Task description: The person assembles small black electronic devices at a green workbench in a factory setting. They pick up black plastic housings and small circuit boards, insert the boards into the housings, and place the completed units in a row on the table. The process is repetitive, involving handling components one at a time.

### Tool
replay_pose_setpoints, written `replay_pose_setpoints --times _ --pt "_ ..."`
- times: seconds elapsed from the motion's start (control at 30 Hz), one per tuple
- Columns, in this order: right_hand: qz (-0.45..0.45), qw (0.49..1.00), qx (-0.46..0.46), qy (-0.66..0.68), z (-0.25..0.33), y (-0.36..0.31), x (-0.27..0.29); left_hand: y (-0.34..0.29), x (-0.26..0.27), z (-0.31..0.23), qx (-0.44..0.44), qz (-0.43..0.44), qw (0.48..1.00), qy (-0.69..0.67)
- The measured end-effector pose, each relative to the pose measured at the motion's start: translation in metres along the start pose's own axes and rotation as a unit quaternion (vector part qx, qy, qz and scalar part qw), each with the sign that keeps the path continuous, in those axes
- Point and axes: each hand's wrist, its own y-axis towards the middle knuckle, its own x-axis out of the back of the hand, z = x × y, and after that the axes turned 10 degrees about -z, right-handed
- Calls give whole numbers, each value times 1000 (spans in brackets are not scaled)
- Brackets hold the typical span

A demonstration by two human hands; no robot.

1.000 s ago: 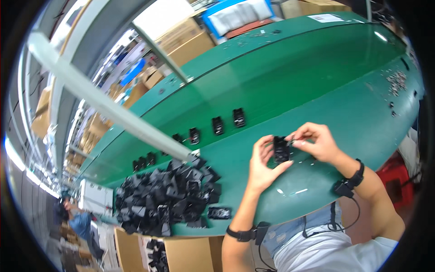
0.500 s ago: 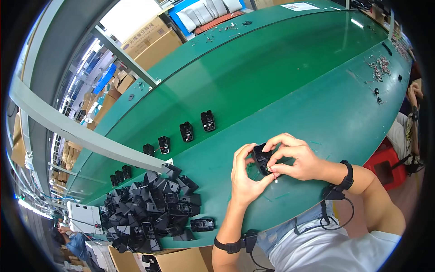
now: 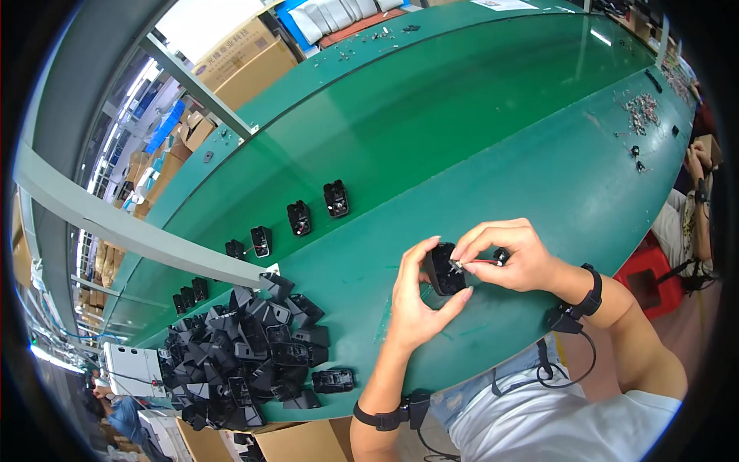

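Note:
My left hand [image 3: 416, 306] grips an open black plastic housing [image 3: 444, 279] between thumb and fingers, its hollow side facing up. Over the housing's right edge, my right hand [image 3: 512, 256] pinches a small pale connector-like part [image 3: 456, 266] in its fingertips. A small round black component [image 3: 502, 256] shows at the same fingers; whether wires join it to the pale part is hard to make out. To the left of my left arm lies a single open black housing [image 3: 333, 380], beside a large heap of black plastic housings [image 3: 242, 350].
Several black housings [image 3: 299, 219] stand in a row on the green conveyor belt [image 3: 431, 131]. A grey metal post [image 3: 146, 223] crosses at left. Loose small parts [image 3: 641, 114] lie at far right, near another person's hand [image 3: 699, 158]. A red stool [image 3: 649, 281] stands below.
My right fingers have drawn back slightly from the housing, and the round black component now shows at them. The housing's inside is more visible. The whole view has shifted slightly.

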Motion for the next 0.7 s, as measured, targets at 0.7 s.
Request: replay_pose_setpoints --times 0.7 --pt "21 971 227 -74 4 -8 0 1 2 4 105 105 945 -292"
